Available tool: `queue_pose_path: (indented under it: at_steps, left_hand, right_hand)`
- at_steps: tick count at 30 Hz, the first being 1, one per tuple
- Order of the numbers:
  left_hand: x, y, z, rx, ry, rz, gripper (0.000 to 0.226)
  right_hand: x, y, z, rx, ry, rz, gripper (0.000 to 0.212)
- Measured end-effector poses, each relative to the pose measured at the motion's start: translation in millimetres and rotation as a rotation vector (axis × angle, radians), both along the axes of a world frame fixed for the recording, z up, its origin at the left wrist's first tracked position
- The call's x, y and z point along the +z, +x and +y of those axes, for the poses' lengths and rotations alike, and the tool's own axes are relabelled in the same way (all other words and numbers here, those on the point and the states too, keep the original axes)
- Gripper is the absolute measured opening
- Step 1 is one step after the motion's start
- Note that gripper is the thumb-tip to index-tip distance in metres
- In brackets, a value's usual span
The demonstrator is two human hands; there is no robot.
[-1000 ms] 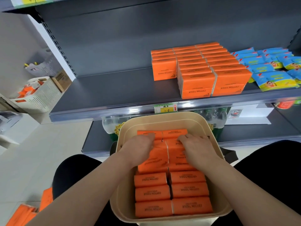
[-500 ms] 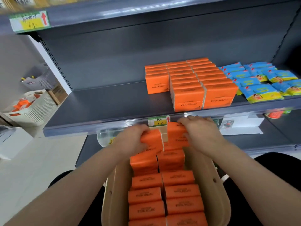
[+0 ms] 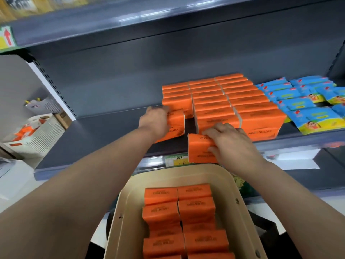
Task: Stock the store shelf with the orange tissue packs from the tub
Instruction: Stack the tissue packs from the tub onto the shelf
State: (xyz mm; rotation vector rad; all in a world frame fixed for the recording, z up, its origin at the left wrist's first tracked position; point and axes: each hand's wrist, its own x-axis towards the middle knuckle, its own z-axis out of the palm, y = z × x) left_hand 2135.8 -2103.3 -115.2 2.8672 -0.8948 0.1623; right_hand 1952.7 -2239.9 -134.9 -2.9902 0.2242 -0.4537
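My left hand [image 3: 155, 122] grips a stack of orange tissue packs [image 3: 176, 126] on the grey shelf [image 3: 104, 135], just in front of the left row of stocked orange packs [image 3: 224, 98]. My right hand [image 3: 231, 144] holds another stack of orange packs [image 3: 198, 148] at the shelf's front edge, over the price strip. The beige tub [image 3: 130, 212] sits below, close to me, with several orange packs [image 3: 179, 217] left in two rows.
Blue and yellow packets [image 3: 306, 103] lie on the shelf right of the orange rows. The shelf's left half is bare. A white basket [image 3: 35, 135] with orange items stands on the floor at left. A yellow price label [image 3: 178, 160] sits on the shelf lip.
Both hands lifted packs out of the tub and carried them up and forward; the left stack now sits on the shelf, the right stack is at its front edge.
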Motion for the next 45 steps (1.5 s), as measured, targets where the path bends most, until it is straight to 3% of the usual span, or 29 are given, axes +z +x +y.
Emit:
queue_pose_path:
  at_steps: [9,17,25,33,40,45]
  left_hand:
    - [-13,40,-49,0.043,-0.006,-0.090,0.046]
    - [-19,43,-60,0.004,-0.129,-0.075,0.051]
    - [-2,4,-1,-0.059,-0.122,-0.029,0.053]
    - [-17,-39,91,-0.135,0.132,-0.094,0.031]
    - [-39,-42,136,-0.040,0.017,-0.126,0.030]
    - [-41,-24,136,0.024,-0.095,-0.081,0.034]
  right_hand:
    - [-2,6,-5,0.020,0.053,0.008,0.047]
    - [-4,5,-4,0.069,0.068,0.026,0.049]
    - [0,7,2,0.059,0.031,0.028,0.050]
    - [4,-8,34,0.071,-0.054,0.035,0.048]
    - [36,42,66,0.100,0.003,-0.038,0.050]
    - [39,108,55,-0.001,0.018,0.024,0.054]
